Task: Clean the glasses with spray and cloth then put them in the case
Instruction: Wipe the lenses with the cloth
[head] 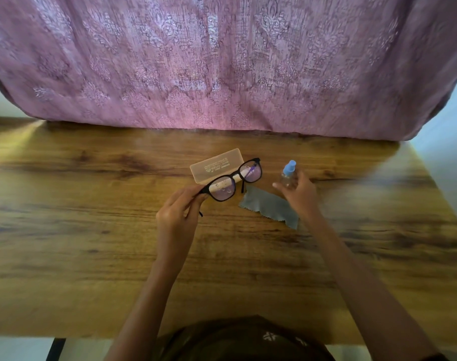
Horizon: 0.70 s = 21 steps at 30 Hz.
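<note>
From the head view the task looks to be at the spraying step: the left hand point(176, 217) pinches the black-framed glasses point(228, 179) by one temple end above the wooden surface point(91, 243), the right hand point(299, 192) is wrapped around the small spray bottle point(289, 174) with its blue cap toward the lenses, and droplets seem to sit on the near lens. The grey cloth point(270, 205) lies flat and untouched under the right wrist, and the translucent case point(217, 164) lies closed just behind the glasses, so wiping and casing appear left to do. Room is wide on both sides and toward the near edge, while the pink patterned curtain point(222, 61) closes off the far edge behind the case.
</note>
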Each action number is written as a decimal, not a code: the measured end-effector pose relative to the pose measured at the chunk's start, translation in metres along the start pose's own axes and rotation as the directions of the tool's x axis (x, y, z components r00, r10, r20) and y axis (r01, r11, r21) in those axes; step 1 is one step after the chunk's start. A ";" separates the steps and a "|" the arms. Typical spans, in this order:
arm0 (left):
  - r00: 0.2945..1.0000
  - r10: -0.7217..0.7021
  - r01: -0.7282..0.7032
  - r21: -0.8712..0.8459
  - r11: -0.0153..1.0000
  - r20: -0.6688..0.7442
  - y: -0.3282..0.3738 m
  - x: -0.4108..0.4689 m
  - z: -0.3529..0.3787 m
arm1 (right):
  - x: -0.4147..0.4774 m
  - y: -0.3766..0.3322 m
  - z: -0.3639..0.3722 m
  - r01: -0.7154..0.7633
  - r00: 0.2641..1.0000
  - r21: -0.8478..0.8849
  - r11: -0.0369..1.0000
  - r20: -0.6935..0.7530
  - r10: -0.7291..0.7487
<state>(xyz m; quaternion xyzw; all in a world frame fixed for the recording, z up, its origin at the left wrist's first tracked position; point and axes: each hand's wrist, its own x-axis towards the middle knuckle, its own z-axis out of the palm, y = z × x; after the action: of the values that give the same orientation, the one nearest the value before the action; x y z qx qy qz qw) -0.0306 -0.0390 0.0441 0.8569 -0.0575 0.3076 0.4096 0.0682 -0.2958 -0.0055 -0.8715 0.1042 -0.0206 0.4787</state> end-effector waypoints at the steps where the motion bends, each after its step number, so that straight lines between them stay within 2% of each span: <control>1: 1.000 -0.005 0.005 -0.006 1.000 0.001 0.000 0.000 0.000 | -0.003 0.001 -0.001 -0.025 0.999 0.014 1.000 -0.019 0.025; 4: 1.000 0.000 0.000 -0.003 1.000 -0.001 0.000 0.000 0.000 | -0.015 0.009 -0.007 -0.061 0.996 -0.017 0.998 -0.062 0.060; 8: 1.000 0.015 -0.015 0.010 1.000 0.004 -0.002 0.000 0.000 | -0.036 0.022 -0.012 -0.108 0.989 -0.242 0.964 0.074 0.129; 13: 1.000 0.027 -0.027 0.014 1.000 0.014 -0.001 0.000 -0.001 | -0.047 0.021 -0.018 -0.141 0.964 -0.291 0.946 0.175 0.198; 15: 0.999 0.026 -0.026 0.012 1.000 0.018 0.000 0.000 -0.001 | -0.051 0.013 -0.023 -0.139 0.951 -0.242 0.960 0.238 0.198; 17: 1.000 0.025 -0.025 0.012 1.000 0.018 0.000 0.001 0.000 | -0.055 0.003 -0.026 -0.135 0.952 -0.079 0.988 0.266 0.151; 21: 1.000 0.026 -0.026 0.010 1.000 0.011 0.000 0.001 0.000 | -0.060 -0.021 -0.033 0.001 0.970 0.179 0.984 0.240 -0.045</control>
<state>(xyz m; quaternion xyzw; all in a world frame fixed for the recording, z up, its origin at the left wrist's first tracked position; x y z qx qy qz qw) -0.0296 -0.0395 0.0448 0.8598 -0.0693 0.3085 0.4010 0.0086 -0.3000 0.0341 -0.8223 0.0323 0.0716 0.5635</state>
